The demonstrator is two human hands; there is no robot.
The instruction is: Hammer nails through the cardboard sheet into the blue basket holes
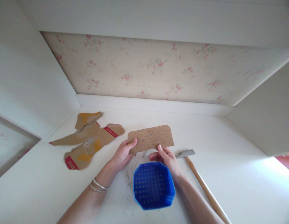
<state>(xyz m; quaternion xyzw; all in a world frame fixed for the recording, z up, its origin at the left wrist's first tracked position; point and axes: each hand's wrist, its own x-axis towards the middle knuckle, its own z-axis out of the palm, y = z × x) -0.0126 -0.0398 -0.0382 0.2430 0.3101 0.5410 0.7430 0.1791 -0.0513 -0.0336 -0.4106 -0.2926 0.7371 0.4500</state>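
Beyond blue basket [153, 186], left hand [122, 154] and right hand [167, 157] pinch cardboard [151, 138].

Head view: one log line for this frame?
left hand: holds perforated cardboard piece | right hand: holds same piece | blue basket: between forearms | hammer: lying right | cardboard scraps: left

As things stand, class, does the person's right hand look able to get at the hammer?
Probably yes. The hammer lies just beside the right hand with nothing between them. That hand is pinching the holed cardboard piece, though, so it would have to let go first.
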